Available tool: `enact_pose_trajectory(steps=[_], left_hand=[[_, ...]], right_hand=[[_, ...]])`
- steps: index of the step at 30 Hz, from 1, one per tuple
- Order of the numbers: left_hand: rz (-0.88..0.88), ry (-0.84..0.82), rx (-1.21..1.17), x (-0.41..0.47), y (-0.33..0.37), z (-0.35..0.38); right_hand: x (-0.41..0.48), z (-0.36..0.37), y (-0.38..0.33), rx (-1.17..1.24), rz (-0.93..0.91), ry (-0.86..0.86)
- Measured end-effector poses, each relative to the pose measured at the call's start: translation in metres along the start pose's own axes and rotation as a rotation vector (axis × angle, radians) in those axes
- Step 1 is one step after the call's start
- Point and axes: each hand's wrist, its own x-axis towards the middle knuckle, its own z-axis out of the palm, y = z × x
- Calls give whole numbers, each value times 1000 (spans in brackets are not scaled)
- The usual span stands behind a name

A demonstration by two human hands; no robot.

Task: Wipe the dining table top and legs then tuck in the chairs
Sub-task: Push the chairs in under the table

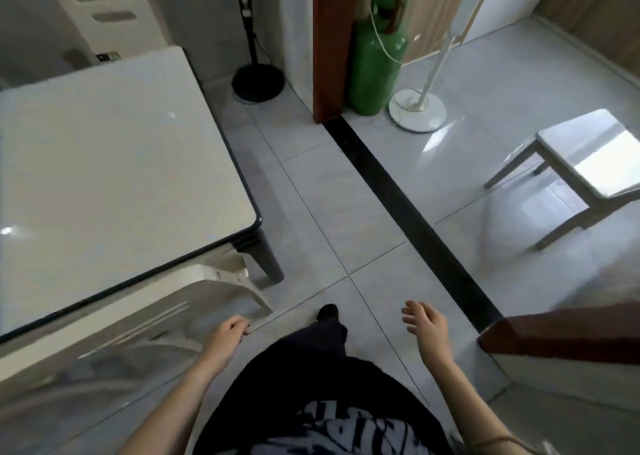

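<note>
The dining table point(114, 163) fills the left of the head view, with a glossy pale top, a dark rim and a dark leg point(270, 260) at its near right corner. A cream plastic chair point(166, 309) stands against its near edge, partly under the top. A second cream chair point(104, 1) stands at the far side. My left hand point(228, 331) hangs beside the near chair with fingers loosely curled, holding nothing. My right hand point(426, 323) hangs over the floor tiles, fingers relaxed and empty. No cloth is in view.
A small grey stool point(581, 163) stands on the floor at the right. A green gas cylinder point(375, 63), a white fan base point(417, 110) and a black stand base point(258, 82) sit at the back. A brown wooden edge point(561, 333) juts in near my right arm.
</note>
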Motion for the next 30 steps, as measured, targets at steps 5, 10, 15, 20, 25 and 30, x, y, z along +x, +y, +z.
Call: enact_pose_trajectory(steps=[5, 10, 15, 20, 25, 30], left_hand=[[87, -103, 37, 54, 113, 21], [222, -128, 146, 97, 229, 40], [176, -102, 19, 139, 314, 70], [115, 39, -55, 172, 365, 91], [-31, 183, -165, 188, 393, 95], [-206, 320, -277, 205, 401, 88]], right_hand=[[59, -26, -57, -14, -27, 80], [126, -52, -100, -8, 16, 126], [222, -68, -140, -21, 60, 90], [335, -74, -216, -55, 29, 20], [432, -42, -310, -174, -38, -163], [501, 28, -390, -294, -102, -354]])
